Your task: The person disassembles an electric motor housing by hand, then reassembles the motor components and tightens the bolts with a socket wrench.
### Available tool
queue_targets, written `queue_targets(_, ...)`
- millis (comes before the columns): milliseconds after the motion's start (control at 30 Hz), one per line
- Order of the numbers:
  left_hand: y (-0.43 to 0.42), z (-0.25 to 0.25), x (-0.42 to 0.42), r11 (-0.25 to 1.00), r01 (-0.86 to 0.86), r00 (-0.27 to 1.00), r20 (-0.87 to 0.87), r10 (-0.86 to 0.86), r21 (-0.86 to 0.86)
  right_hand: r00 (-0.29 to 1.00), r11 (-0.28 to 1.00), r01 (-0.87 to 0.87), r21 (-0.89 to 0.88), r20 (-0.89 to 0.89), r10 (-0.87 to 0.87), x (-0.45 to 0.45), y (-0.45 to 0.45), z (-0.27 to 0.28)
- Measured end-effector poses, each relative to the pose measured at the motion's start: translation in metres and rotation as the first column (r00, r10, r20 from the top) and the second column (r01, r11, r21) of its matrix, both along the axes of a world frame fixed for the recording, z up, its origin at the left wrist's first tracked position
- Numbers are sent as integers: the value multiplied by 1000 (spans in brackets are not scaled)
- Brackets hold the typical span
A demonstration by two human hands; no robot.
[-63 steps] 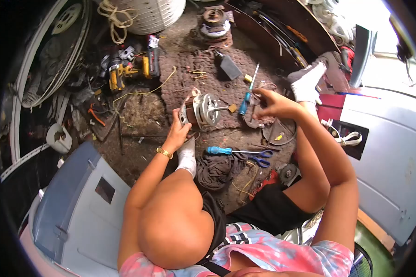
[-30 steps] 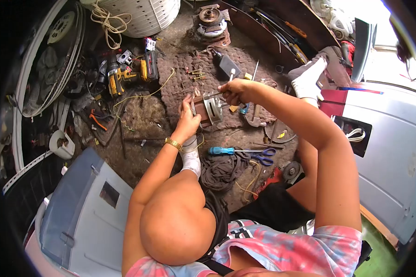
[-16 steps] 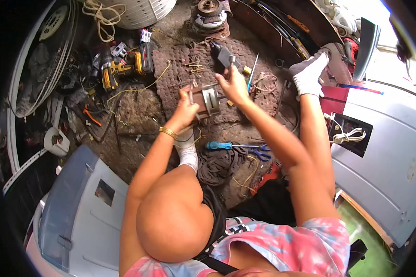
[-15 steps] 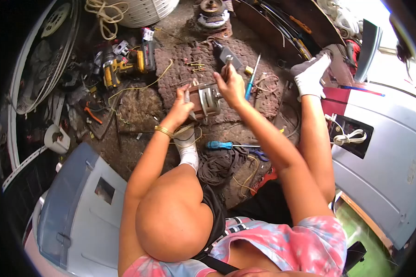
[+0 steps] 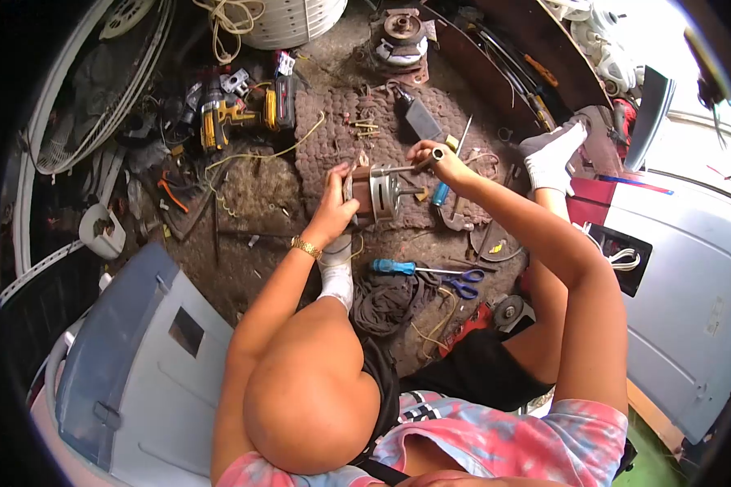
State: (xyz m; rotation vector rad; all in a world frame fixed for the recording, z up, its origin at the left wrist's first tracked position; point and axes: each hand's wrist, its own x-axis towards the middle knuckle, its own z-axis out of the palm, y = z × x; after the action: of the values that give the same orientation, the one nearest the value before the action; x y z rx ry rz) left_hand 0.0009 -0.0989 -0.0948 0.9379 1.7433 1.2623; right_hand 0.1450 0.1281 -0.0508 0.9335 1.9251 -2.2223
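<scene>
My left hand [image 5: 333, 209] is wrapped round the near-left side of an electric motor [image 5: 364, 196], which has a brown core and silver metal end plates. The motor's shaft points to the right. In my right hand [image 5: 447, 168] is an L-shaped socket wrench [image 5: 404, 169]. Its long bar reaches left to the upper edge of the motor's end plate, and its hollow bent end shows above my fingers. Exactly how the bar's tip meets the motor is too small to tell. Below the motor's shaft, a hammer [image 5: 453, 217] with a blue handle lies on the brown woven mat [image 5: 321, 134].
A black bottle [image 5: 419, 118] and several brass-coloured bolts [image 5: 364, 128] lie on the mat. A yellow cordless drill [image 5: 218, 118] is at the left. Nearer me are a blue screwdriver [image 5: 394, 266], blue scissors [image 5: 466, 282] and dark cloth [image 5: 386, 302]. Grey-blue machine panels [image 5: 150, 357] stand left and right.
My right hand has shifted right and down, turning the wrench so its bar lies across to the motor's edge. The left hand still holds the motor. The whole view has shifted slightly.
</scene>
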Motion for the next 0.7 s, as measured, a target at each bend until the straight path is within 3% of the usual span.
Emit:
queue_targets(67,1,6,3,1000,12,997,-82,-12,-3,992,865,-66,498,127,3,4,0,-10)
queue_targets(133,9,13,2,1000,23,989,-146,-22,6,834,733,-379,565,551,7,10,12,10)
queue_targets(167,12,15,3,1000,23,986,-163,-22,6,802,869,-324,375,596,42,7,17,13)
queue_targets(200,12,16,5,1000,28,983,-179,-27,2,698,969,-240,52,703,135,11,20,19)
queue_targets(267,17,16,7,999,31,971,-238,-26,17,591,929,-149,-339,723,358,12,31,18)
queue_targets(333,21,16,9,999,28,970,-244,-21,27,768,884,4,-468,568,297,18,34,13)
queue_targets(400,22,17,11,999,29,971,-237,-23,20,921,932,-9,-362,360,149,23,31,5)
queue_targets(467,23,21,10,999,37,981,-188,-41,-24,999,997,-46,55,18,45,19,17,7)
queue_targets(500,22,22,10,999,40,981,-191,-45,-28,995,993,-93,76,-14,95,16,21,5)
queue_targets(567,20,22,4,999,43,978,-203,-49,-32,928,884,-324,338,-69,366,19,23,9)
queue_targets(633,18,23,-2,999,48,998,-43,-48,11,769,631,-507,587,-22,638,16,25,21)
queue_targets(667,16,22,-6,998,44,998,39,-45,33,759,614,-538,578,14,651,10,28,30)
queue_targets(700,17,19,-11,999,-9,970,244,-4,52,748,597,-567,567,52,661,7,29,39)
